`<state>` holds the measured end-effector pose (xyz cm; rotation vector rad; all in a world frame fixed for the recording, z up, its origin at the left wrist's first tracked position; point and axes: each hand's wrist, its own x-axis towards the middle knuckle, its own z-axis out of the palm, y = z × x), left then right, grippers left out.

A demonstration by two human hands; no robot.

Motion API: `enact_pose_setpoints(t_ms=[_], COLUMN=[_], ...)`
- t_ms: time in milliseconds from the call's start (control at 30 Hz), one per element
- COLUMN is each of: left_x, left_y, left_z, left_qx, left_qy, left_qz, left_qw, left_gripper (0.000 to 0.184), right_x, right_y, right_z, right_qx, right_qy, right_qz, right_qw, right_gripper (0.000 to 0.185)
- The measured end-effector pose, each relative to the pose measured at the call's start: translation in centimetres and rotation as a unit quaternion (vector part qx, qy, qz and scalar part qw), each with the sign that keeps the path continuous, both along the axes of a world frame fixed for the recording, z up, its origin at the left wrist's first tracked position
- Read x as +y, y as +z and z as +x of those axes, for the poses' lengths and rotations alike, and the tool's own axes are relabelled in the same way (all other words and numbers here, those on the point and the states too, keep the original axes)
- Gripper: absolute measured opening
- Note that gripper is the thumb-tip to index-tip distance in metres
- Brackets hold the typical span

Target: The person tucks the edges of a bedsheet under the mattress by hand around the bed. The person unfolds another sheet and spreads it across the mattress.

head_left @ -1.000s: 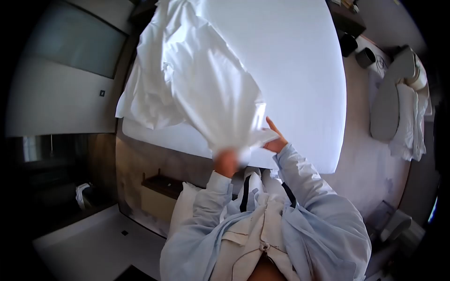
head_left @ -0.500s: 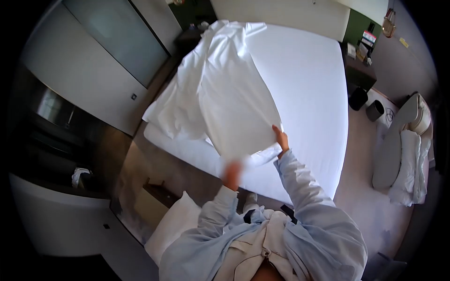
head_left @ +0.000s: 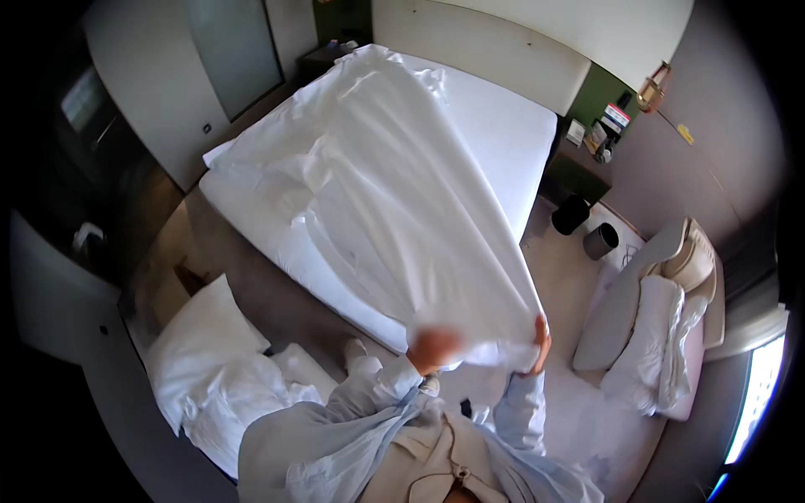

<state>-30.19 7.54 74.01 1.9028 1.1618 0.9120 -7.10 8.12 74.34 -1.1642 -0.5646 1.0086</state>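
Note:
A large white sheet [head_left: 402,168] lies rumpled across the bed and stretches off its near corner toward me. My right hand [head_left: 542,342] is closed on the sheet's near right corner, thumb up along its edge. At the near edge to the left, my left hand [head_left: 434,348] is curled against the sheet; its fingertips are smeared, but the cloth pulls up to it. Between both hands the sheet's edge hangs in loose folds. Underneath, the white-covered mattress [head_left: 499,109] shows at the right and along the near left side.
White pillows and bedding [head_left: 226,377] are heaped at my left. A sofa [head_left: 604,310] with a folded white duvet [head_left: 646,344] stands to the right. Two dark bins [head_left: 572,215] are beside the nightstand [head_left: 579,172]. A wooden stool-like piece [head_left: 191,275] sits on the floor left.
Both hands have drawn the sheet toward me and to the right, past the bed's near corner. The sheet is spread wider and longer. My view has turned, showing the window and more bedding.

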Motion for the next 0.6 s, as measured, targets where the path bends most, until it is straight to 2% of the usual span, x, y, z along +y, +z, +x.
enact_pose_setpoints(t_ms=[33, 67, 100, 133, 167, 233, 267, 300, 367, 433, 467, 500, 567, 600], left_x=[-1.7, -3.2, -4.6, -5.2, -5.4, -6.9, -7.7, -8.4, -9.2, -9.8, -10.7, -11.3, -12.9, -13.3], left_y=[0.5, -0.3, -0.6, -0.8, -1.2, -2.7, -3.4, -3.9, -3.2, -1.6, -2.2, -3.2, -5.2, -5.3], left_z=[0.6, 1.6, 2.2, 2.2, 2.1, 1.7, 1.3, 0.3, -2.0, -4.4, -5.7, -7.0, -8.9, -9.1], left_qx=[0.021, 0.076, 0.076, 0.083, 0.093, 0.146, 0.135, 0.122, 0.148, 0.21, 0.149, 0.149, 0.132, 0.182], left_qy=[-0.044, -0.081, -0.064, -0.109, -0.157, -0.135, -0.099, -0.065, -0.066, -0.019, 0.028, 0.04, 0.134, 0.12], left_qz=[0.008, 0.048, 0.022, -0.004, -0.022, -0.036, -0.025, -0.015, -0.017, -0.057, -0.041, -0.043, -0.077, -0.165], left_qw=[0.999, 0.993, 0.995, 0.991, 0.983, 0.979, 0.986, 0.99, 0.987, 0.976, 0.988, 0.987, 0.979, 0.962], left_gripper=[0.029, 0.021, 0.021, 0.018, 0.016, 0.013, 0.013, 0.012, 0.015, 0.019, 0.019, 0.019, 0.018, 0.024], right_x=[-1.9, -3.5, -4.6, -5.0, -5.1, -4.3, -4.3, -4.2, -3.9, -3.4, -3.3, -3.5, -3.6, -3.5], right_y=[-1.0, -3.0, -5.6, -7.2, -7.5, -9.2, -9.0, -5.6, -5.6, -5.8, -6.4, -6.2, -5.8, -7.7], right_z=[1.2, 3.1, 5.7, 6.9, 6.8, 6.8, 6.0, 3.5, 1.3, -1.3, -3.0, -5.0, -8.3, -8.2], right_qx=[0.018, 0.017, -0.049, -0.114, -0.116, -0.127, -0.021, 0.083, 0.065, -0.047, -0.024, -0.026, 0.068, 0.019], right_qy=[-0.032, -0.017, -0.023, -0.027, -0.038, -0.043, 0.012, 0.065, 0.087, 0.14, 0.156, 0.167, 0.26, 0.294], right_qz=[-0.048, -0.071, -0.103, -0.127, -0.109, -0.093, -0.088, -0.085, -0.093, -0.164, -0.155, -0.155, -0.148, -0.152], right_qw=[0.998, 0.997, 0.993, 0.985, 0.986, 0.987, 0.996, 0.991, 0.99, 0.975, 0.975, 0.973, 0.952, 0.943], right_gripper=[0.047, 0.047, 0.048, 0.049, 0.051, 0.05, 0.049, 0.049, 0.047, 0.048, 0.048, 0.048, 0.047, 0.046])
